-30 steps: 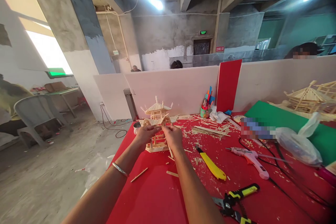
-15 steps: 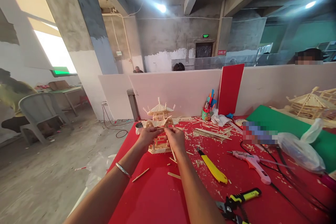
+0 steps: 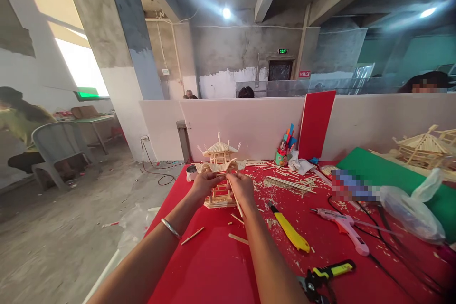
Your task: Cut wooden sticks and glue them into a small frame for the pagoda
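Note:
A small pagoda model (image 3: 218, 148) built of pale wooden sticks stands upright on the red tabletop, its upper roof showing above my hands. My left hand (image 3: 204, 187) is closed in a pinch at the front edge of the lower roof; what lies between its fingertips is too small to make out. Close beside it, my right hand (image 3: 242, 189) grips a thin wooden stick (image 3: 240, 210), which slants down toward me below the palm. Both hands cover part of the model's middle. Loose sticks (image 3: 193, 236) lie on the table near my forearms.
On the right lie a yellow utility knife (image 3: 290, 230), a pink glue gun (image 3: 344, 224) with its cord, and pliers-like cutters (image 3: 320, 275). Scattered sticks (image 3: 292, 180) and a tool cup (image 3: 281, 157) sit behind. A white partition (image 3: 245, 126) borders the table's back.
The whole view has shifted slightly right and down. Both hands stay at the lower roof, with the stick still in my right hand.

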### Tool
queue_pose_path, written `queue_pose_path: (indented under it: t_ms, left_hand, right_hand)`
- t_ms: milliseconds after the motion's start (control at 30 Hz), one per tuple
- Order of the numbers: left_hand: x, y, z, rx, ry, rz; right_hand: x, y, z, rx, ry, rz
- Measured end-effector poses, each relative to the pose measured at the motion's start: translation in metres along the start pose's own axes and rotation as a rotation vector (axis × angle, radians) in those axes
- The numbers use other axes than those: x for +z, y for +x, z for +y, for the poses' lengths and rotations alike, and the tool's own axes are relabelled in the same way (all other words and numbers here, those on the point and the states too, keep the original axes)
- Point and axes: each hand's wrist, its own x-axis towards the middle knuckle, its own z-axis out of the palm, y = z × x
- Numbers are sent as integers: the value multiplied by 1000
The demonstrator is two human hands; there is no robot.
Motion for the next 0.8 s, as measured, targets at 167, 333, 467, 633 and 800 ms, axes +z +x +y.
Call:
queue_pose_path:
  t_ms: [167, 333, 467, 633, 800]
  left_hand:
    - [1, -3, 1, 6, -11, -4]
    - [4, -10, 3, 13, -41, 15]
    - [6, -15, 5, 10, -67, 25]
    - [6, -19, 7, 7, -81, 17]
    - [6, -20, 8, 8, -79, 22]
  right_hand:
    - [-1, -5, -4, -1, -7, 5]
    - [-2, -9, -3, -4, -13, 20]
    - [-3, -10, 0, -14, -6, 20]
    - [-3, -9, 6, -21, 1, 28]
    - [-3, -7, 11, -38, 16, 21]
